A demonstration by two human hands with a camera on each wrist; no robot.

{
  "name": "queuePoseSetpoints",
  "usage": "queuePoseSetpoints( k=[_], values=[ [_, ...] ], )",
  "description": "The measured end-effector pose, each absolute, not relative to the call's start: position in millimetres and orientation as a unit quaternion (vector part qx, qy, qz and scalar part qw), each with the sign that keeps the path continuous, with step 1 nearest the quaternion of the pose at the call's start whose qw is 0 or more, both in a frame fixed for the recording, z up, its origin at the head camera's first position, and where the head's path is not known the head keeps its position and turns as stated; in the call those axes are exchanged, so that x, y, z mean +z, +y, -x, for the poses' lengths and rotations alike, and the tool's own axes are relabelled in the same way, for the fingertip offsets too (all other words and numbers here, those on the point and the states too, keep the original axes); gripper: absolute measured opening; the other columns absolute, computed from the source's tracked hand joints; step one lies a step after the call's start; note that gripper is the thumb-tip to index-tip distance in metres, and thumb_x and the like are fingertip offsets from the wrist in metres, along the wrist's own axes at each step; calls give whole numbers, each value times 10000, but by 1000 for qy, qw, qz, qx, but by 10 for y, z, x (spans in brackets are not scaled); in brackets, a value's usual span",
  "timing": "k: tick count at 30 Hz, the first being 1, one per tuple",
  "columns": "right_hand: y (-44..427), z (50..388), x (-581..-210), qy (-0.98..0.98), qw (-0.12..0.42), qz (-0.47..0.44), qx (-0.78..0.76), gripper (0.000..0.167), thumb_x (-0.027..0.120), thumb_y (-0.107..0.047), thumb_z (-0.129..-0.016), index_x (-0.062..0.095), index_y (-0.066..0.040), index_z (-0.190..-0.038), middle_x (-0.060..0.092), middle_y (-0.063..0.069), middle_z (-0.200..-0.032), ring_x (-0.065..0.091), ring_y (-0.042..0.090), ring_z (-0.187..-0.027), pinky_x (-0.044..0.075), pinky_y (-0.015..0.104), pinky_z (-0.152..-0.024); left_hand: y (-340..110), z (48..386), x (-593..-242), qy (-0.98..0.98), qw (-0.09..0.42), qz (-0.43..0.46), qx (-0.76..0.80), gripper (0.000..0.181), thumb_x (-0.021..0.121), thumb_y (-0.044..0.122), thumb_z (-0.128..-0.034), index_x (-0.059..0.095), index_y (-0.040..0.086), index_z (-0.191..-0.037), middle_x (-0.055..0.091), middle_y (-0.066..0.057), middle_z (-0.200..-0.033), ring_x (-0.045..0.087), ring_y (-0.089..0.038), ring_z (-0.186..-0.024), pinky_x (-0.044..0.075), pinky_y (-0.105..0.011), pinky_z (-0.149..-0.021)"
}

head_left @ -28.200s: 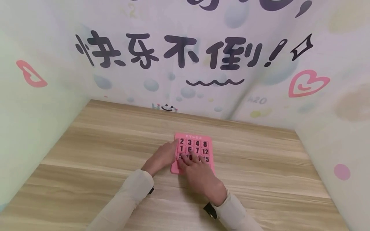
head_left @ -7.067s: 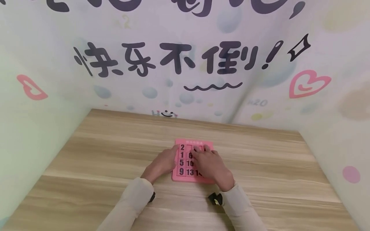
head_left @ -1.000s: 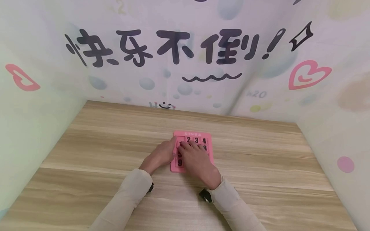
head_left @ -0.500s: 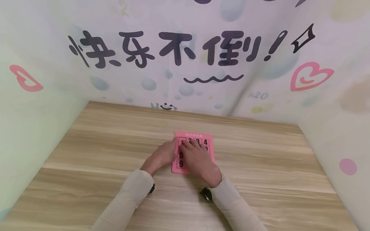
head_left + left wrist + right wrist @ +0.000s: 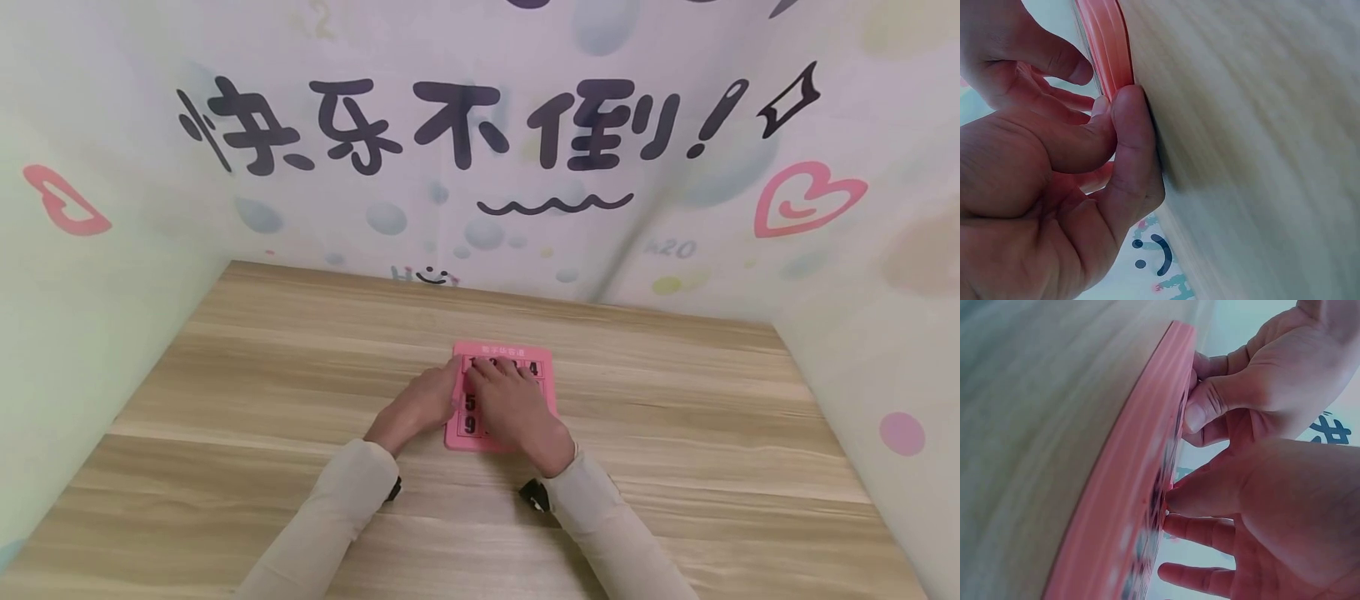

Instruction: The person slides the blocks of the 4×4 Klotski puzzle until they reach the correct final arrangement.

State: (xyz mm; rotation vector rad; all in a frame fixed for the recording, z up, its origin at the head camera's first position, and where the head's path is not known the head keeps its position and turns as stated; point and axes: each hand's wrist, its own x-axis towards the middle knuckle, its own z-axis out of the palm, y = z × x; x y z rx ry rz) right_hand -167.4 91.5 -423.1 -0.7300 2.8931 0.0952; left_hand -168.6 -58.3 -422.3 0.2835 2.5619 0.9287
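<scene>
A pink number sliding puzzle (image 5: 469,415) lies flat on the wooden table. Its top row shows 1 and 4, with the tiles between partly covered; 5 and 9 stand lower in the left column. My left hand (image 5: 423,400) holds the left edge; in the left wrist view, its thumb and index finger pinch the pink rim (image 5: 1107,37). My right hand (image 5: 513,408) lies over the tiles, fingers extended, and hides most of the middle. In the right wrist view, the right thumb (image 5: 1200,494) touches the tile face while other fingers spread loosely.
The wood-grain table (image 5: 300,358) extends around the puzzle. A printed backdrop (image 5: 480,233) with large dark characters rises behind it, and pale walls stand at left and right. Each wrist bears a black device (image 5: 536,495) below its sleeve.
Top row read 2, 3, 4, 8 at first, then had a gap after the 2. Later 2, 3, 4 sat rightward; the 1 slid up into the top-left corner. Left hand kept its hold.
</scene>
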Motion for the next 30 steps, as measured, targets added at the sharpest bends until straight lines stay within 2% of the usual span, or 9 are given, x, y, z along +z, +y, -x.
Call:
queuePoseSetpoints(
  k=[6, 11, 18, 21, 28, 30],
  values=[
    [936, 1669, -4226, 965, 81, 249, 34, 489, 518, -197, -1003, 469, -169, -1489, 441, 33, -1534, 377, 291, -1425, 311, 531, -1157, -569, 1680, -4231, 914, 203, -102, 336, 657, 499, -1, -982, 198, 10, -1566, 602, -158, -1011, 500, -152, -585, 387, -245, -503],
    [956, 1629, -4224, 962, 58, 266, 33, 443, 514, -174, -1007, 519, -152, -1449, 473, 58, -1505, 397, 303, -1415, 314, 525, -1157, -555, 1680, -4227, 917, 200, -109, 329, 670, 509, -23, -964, 206, 2, -1561, 586, -144, -973, 501, -163, -605, 384, -252, -515],
    [971, 1381, -4147, 956, 35, 286, 57, 369, 538, -170, -1004, 582, -144, -1369, 567, 51, -1387, 444, 315, -1377, 377, 523, -1112, -553, 1670, -4195, 912, 207, -92, 343, 661, 505, 0, -979, 201, 15, -1566, 581, -133, -929, 505, -164, -613, 393, -251, -522],
    [977, 1284, -4111, 954, 48, 288, 70, 378, 516, -174, -1017, 572, -150, -1390, 567, 42, -1399, 449, 314, -1376, 387, 520, -1102, -557, 1663, -4188, 910, 205, -91, 350, 636, 511, 20, -987, 228, 18, -1555, 596, -156, -979, 522, -181, -642, 414, -262, -545],
    [924, 1173, -4095, 950, 75, 294, 75, 413, 499, -161, -1017, 540, -173, -1428, 518, 38, -1454, 422, 303, -1390, 372, 513, -1114, -578, 1660, -4201, 914, 191, -100, 344, 631, 526, 30, -987, 241, 8, -1550, 579, -134, -914, 519, -182, -635, 414, -264, -541],
    [912, 1169, -4107, 950, 81, 290, 81, 426, 509, -173, -1013, 529, -172, -1439, 507, 33, -1464, 413, 296, -1395, 364, 510, -1123, -582, 1657, -4206, 914, 189, -102, 344, 631, 527, 23, -983, 245, 3, -1547, 591, -150, -941, 520, -183, -641, 414, -263, -545]
  ],
)
